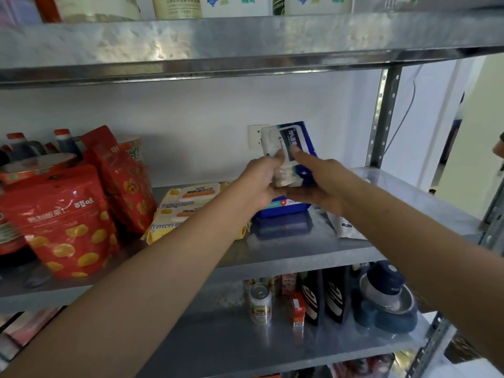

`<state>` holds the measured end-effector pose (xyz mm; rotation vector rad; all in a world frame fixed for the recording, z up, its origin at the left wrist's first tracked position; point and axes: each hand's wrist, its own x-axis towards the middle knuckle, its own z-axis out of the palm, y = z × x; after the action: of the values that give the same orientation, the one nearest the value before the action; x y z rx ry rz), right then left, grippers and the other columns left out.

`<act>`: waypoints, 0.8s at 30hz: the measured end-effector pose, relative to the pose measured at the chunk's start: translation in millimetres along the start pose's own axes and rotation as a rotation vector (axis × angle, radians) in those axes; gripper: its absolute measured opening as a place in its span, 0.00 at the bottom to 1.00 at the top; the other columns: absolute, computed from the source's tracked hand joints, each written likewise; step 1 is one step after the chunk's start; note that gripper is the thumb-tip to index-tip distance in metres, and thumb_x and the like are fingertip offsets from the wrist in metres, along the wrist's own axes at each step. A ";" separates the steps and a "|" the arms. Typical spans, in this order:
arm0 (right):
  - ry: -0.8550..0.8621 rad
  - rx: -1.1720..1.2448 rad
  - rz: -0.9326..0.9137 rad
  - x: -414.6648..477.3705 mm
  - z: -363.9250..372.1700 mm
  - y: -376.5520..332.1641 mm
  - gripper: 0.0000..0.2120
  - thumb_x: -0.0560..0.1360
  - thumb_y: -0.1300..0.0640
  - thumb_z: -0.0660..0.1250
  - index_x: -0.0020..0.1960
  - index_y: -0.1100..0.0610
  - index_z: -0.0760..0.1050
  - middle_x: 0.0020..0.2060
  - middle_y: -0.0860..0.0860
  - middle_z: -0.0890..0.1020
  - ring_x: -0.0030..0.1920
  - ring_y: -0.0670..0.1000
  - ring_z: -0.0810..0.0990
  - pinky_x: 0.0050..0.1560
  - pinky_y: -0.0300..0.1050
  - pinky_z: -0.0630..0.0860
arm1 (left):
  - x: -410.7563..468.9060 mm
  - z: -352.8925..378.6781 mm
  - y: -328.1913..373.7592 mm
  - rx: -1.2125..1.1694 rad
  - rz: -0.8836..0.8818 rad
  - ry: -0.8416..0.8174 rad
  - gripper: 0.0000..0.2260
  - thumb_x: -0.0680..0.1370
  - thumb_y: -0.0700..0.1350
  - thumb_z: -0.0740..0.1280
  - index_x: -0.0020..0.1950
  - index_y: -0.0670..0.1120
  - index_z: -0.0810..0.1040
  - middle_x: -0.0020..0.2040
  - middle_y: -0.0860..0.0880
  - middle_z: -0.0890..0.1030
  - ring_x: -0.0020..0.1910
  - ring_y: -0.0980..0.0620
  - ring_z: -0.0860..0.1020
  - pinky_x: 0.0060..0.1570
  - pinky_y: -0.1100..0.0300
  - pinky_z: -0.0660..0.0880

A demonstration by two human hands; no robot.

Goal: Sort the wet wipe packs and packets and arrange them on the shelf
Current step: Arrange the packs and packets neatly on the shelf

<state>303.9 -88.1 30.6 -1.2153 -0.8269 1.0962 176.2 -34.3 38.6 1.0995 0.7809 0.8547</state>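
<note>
Both hands hold a small bunch of blue and white wet wipe packets (289,143) upright above the middle shelf (300,257). My left hand (261,184) grips them from the left, my right hand (321,181) from the right and below. Under the hands a blue wipe pack (283,208) lies flat on the shelf. Two yellow lemon wipe packs (188,203) are stacked to its left. A white packet (345,226) lies to the right, partly hidden by my right forearm.
Red snack pouches (65,219) and dark sauce bottles (64,143) fill the shelf's left side. A wall socket (255,137) sits behind the packets. The lower shelf carries a can (260,304), small cartons, dark packs and a blue appliance (387,298). A steel upright (381,115) stands at the right.
</note>
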 end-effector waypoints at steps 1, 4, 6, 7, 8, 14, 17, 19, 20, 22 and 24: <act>0.016 0.025 -0.013 -1.1 2.4 1.0 0.23 0.73 0.50 0.74 0.61 0.62 0.76 0.54 0.60 0.83 0.50 0.60 0.86 0.44 0.53 0.84 | 0.2 0.9 -0.8 0.066 -0.008 -0.002 0.12 0.79 0.48 0.68 0.60 0.44 0.77 0.52 0.44 0.83 0.49 0.45 0.82 0.56 0.46 0.79; -0.051 -0.020 -0.053 -0.4 -16.1 -5.7 0.18 0.74 0.57 0.73 0.61 0.62 0.76 0.54 0.58 0.85 0.52 0.59 0.85 0.46 0.51 0.83 | -0.5 -10.8 4.8 0.314 0.035 0.052 0.24 0.75 0.52 0.72 0.68 0.45 0.73 0.57 0.47 0.82 0.53 0.49 0.79 0.52 0.55 0.75; -0.124 -0.185 -0.071 -0.6 -34.8 -14.2 0.19 0.73 0.59 0.72 0.62 0.60 0.76 0.53 0.57 0.85 0.56 0.59 0.84 0.52 0.53 0.82 | 1.7 -29.5 12.6 0.475 0.229 0.167 0.39 0.71 0.53 0.76 0.77 0.50 0.60 0.70 0.46 0.72 0.65 0.47 0.73 0.57 0.52 0.75; -0.150 -0.256 -0.059 0.0 -43.2 -18.0 0.20 0.71 0.59 0.72 0.62 0.60 0.77 0.53 0.57 0.85 0.57 0.60 0.83 0.54 0.54 0.81 | 0.6 -38.7 17.4 0.658 0.384 0.161 0.45 0.69 0.54 0.77 0.78 0.54 0.54 0.76 0.47 0.64 0.72 0.46 0.67 0.64 0.49 0.71; -0.176 -0.312 -0.036 0.0 -49.4 -21.8 0.22 0.68 0.59 0.73 0.61 0.60 0.77 0.53 0.58 0.85 0.57 0.60 0.83 0.55 0.54 0.80 | -1.1 -44.4 21.3 0.945 0.541 0.072 0.49 0.68 0.56 0.78 0.79 0.57 0.50 0.79 0.51 0.56 0.77 0.47 0.58 0.71 0.46 0.65; -0.266 -0.546 0.076 6.6 -58.6 -21.7 0.24 0.68 0.56 0.73 0.62 0.61 0.78 0.56 0.61 0.84 0.61 0.65 0.79 0.66 0.63 0.73 | -7.8 -37.5 -6.1 1.816 0.761 -0.317 0.53 0.63 0.66 0.75 0.80 0.57 0.49 0.73 0.52 0.66 0.66 0.51 0.69 0.59 0.57 0.69; -0.174 -0.585 0.018 7.0 -61.0 -20.8 0.21 0.70 0.51 0.74 0.60 0.59 0.79 0.54 0.58 0.85 0.58 0.61 0.81 0.60 0.57 0.78 | -4.1 -40.3 -17.9 1.569 0.710 -0.208 0.46 0.64 0.60 0.76 0.77 0.58 0.57 0.68 0.55 0.72 0.61 0.54 0.73 0.55 0.58 0.74; -0.112 -0.754 -0.062 9.7 -61.0 -21.0 0.17 0.71 0.52 0.75 0.57 0.57 0.79 0.50 0.55 0.84 0.53 0.55 0.82 0.52 0.48 0.80 | -0.2 -40.6 -23.3 1.529 0.622 -0.226 0.44 0.64 0.60 0.76 0.76 0.59 0.60 0.68 0.55 0.73 0.60 0.54 0.74 0.55 0.56 0.76; -0.089 -0.870 -0.088 11.6 -58.6 -18.7 0.16 0.71 0.53 0.76 0.56 0.57 0.79 0.49 0.54 0.84 0.49 0.53 0.82 0.48 0.44 0.79 | 2.3 -40.3 -27.6 1.563 0.579 -0.252 0.42 0.64 0.61 0.76 0.75 0.58 0.62 0.66 0.54 0.75 0.59 0.53 0.75 0.56 0.54 0.76; -0.068 -1.137 -0.120 15.9 -51.3 -6.9 0.15 0.72 0.54 0.75 0.56 0.59 0.80 0.46 0.53 0.83 0.45 0.51 0.81 0.46 0.42 0.78 | 9.2 -41.4 -37.3 1.668 0.514 -0.308 0.38 0.66 0.65 0.72 0.73 0.56 0.67 0.63 0.52 0.76 0.58 0.50 0.74 0.56 0.51 0.76; -0.050 -1.355 -0.129 20.4 -44.9 5.9 0.13 0.74 0.51 0.73 0.54 0.58 0.82 0.47 0.53 0.83 0.48 0.52 0.80 0.52 0.45 0.78 | 15.5 -45.9 -41.2 1.755 0.487 -0.329 0.37 0.68 0.70 0.67 0.73 0.56 0.69 0.65 0.52 0.74 0.62 0.49 0.71 0.61 0.49 0.73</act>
<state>350.7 -82.1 15.0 -2.1609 -1.7699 0.3430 151.4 -10.4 -14.9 2.9659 0.9285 0.1310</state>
